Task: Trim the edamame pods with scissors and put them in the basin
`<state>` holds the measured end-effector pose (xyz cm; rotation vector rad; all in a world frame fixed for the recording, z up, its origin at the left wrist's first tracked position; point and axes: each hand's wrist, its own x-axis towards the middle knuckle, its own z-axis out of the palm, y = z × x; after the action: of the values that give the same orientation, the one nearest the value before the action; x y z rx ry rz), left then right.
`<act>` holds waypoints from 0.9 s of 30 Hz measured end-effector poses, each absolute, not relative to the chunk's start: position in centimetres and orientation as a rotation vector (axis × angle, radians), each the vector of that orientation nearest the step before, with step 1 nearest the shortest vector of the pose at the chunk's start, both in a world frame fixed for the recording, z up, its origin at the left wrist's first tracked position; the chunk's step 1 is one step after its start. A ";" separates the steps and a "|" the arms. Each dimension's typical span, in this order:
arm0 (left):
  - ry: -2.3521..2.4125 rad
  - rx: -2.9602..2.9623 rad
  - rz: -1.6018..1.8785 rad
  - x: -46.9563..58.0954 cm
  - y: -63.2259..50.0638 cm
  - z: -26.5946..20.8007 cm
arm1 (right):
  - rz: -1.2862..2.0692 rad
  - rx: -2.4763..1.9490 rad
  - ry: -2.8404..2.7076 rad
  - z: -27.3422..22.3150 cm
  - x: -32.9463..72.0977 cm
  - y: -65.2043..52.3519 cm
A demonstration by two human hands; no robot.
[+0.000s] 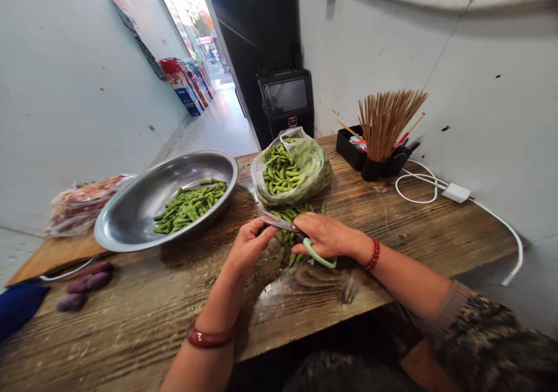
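My right hand (320, 234) is closed round a pair of scissors (320, 254) with pale green handles, its metal blades pointing left. At the blade tips, the thumb and fingers of my left hand (250, 245) are pinched together; what lies between them is too small to make out. Loose green edamame pods (293, 257) are spread on the wooden table under and behind my hands. Just beyond stands an open clear plastic bag (320, 174) full of pods. To the left, a wide steel basin (131, 206) holds a heap of pods (192, 206) on its right side.
Behind the basin lies a bag of reddish packaged food (87, 203). Several purple, elongated roots or tubers (89, 282) rest at the left. A black holder (351, 148) with many wooden skewers (386, 121) stands back right, beside a white cable and adapter (455, 192). A wall bounds the right.
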<state>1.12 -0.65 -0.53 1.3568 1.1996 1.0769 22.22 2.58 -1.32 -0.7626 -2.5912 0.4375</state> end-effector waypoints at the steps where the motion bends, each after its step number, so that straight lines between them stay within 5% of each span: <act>1: 1.182 1.328 1.067 1.0 -0.6 -0.6 | 0.438 -0.756 -2.589 -1.5 22.2 2.7; 10: 1.106 1.278 0.942 0.0 -0.2 -0.7 | 0.487 -0.733 -2.613 -2.2 22.2 3.2; 27: 1.186 1.073 1.239 -1.2 0.7 -0.2 | 0.580 -0.773 -2.410 -1.7 22.7 3.7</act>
<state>-1.19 0.72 -0.22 1.0727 1.1859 1.2392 22.68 3.66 -1.72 -0.7725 -2.4095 0.5797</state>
